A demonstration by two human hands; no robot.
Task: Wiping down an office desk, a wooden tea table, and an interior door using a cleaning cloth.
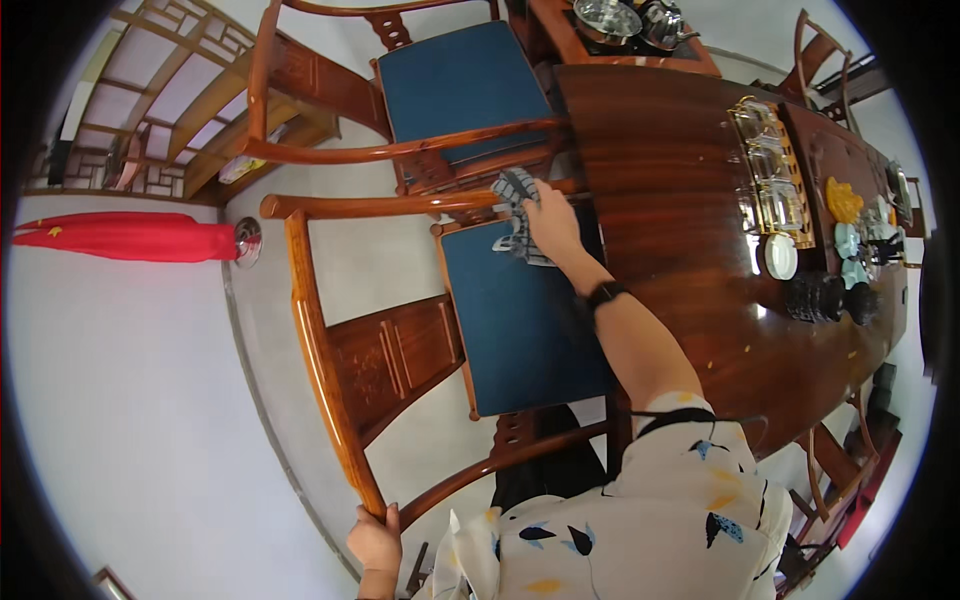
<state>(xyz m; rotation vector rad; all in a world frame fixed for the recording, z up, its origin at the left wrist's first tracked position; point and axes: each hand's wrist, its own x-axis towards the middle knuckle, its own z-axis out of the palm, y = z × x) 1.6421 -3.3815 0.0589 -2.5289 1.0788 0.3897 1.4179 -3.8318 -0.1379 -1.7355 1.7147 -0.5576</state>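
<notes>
My right hand (pixel 553 223) holds a grey checked cloth (pixel 514 196) against the far armrest (pixel 420 204) of a wooden armchair. Part of the cloth hangs over the chair's blue seat cushion (pixel 525 322). Down at the lower left, my left hand (pixel 375 538) grips the near end of the same chair's curved top rail (pixel 324 375). The carved wooden backrest panel (pixel 397 360) stands between that rail and the cushion.
A second armchair with a blue seat (pixel 465 79) stands just beyond. On the right, a glossy wooden table (pixel 660 195) bears a rack of glassware (pixel 776 176), a white ashtray (pixel 781 256) and small figures. A furled red flag (pixel 142 237) and lattice shelves (pixel 150 97) are at left.
</notes>
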